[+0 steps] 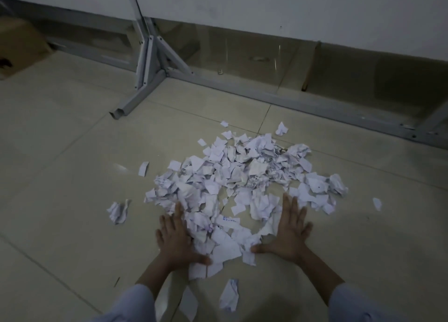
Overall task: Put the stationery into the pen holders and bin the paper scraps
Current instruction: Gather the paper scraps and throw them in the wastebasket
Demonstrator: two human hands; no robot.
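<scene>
Dim light; paper scraps point(242, 178) heaped on tiled floor point(60, 176), left hand point(175, 239) and right hand point(289, 232) flat, fingers spread, gripping nothing, flanking the near edge; sleeves cut off by frame.

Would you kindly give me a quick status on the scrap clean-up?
Left hand and right hand open, flat on floor, flanking paper scraps. Strays lie outside pile. No bin in view.

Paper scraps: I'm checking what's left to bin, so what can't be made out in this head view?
- Scraps under the left hand and right hand: covered by the palms.
- Writing on the paper scraps: too small, dim.
- Bin and pen holders: outside the frame.
- Cardboard box: cut by the left edge.
</scene>
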